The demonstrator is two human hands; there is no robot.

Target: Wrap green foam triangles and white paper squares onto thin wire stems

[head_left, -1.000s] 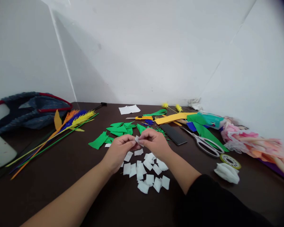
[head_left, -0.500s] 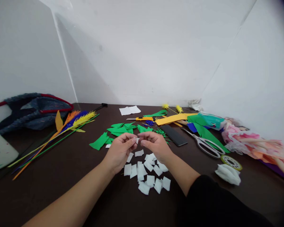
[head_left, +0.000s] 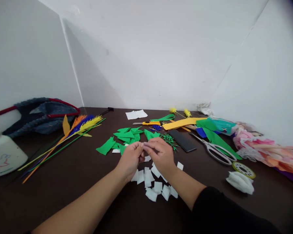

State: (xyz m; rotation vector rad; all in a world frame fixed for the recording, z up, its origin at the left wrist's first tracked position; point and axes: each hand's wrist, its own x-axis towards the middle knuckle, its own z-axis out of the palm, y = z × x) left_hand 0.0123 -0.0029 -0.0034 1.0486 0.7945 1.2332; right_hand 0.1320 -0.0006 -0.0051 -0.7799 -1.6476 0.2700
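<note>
My left hand (head_left: 131, 159) pinches a small white paper piece (head_left: 143, 145) between thumb and fingers, most of it hidden. Against its fingertips, the curled fingers of my right hand (head_left: 162, 154) close on the same piece. Several white paper squares (head_left: 147, 178) lie scattered on the dark table below both hands, some overlapping. Just beyond the hands are several cut green pieces (head_left: 128, 134) and a small heap of thin green sprigs (head_left: 169, 139).
Scissors (head_left: 219, 152), a black phone (head_left: 183, 140), a tape roll (head_left: 243, 170) and a white wad (head_left: 240, 182) lie to the right. Behind is a yellow cutter (head_left: 150, 123). Colourful stems (head_left: 63, 143) and a white bottle (head_left: 6, 156) are at left.
My right hand has moved left until its fingertips meet those of my left hand, covering more of the white piece. The whole view has shifted slightly.
</note>
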